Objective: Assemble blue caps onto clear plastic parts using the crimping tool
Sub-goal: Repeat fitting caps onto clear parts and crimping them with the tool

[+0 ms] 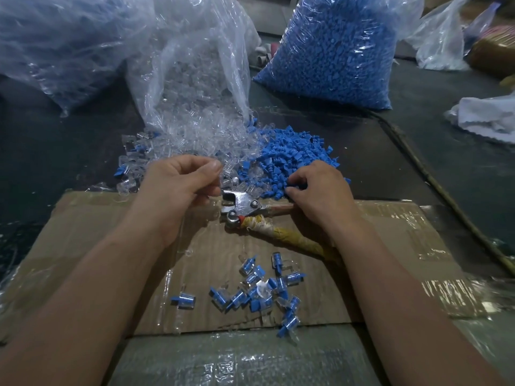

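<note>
surface: dark table point(446, 151)
on it: taped cardboard sheet point(92, 218), loose blue caps point(292, 157), clear plastic parts point(200, 140), bags point(334, 51)

No text, label, brand, number or sign can be read anywhere in the view: the taped cardboard sheet point(111, 232) shows only bare brown card and glossy tape, the plastic bags point(200, 65) along the far edge of the table carry no print that can be made out, and the crimping tool point(245, 207) bears no legible marking
</note>
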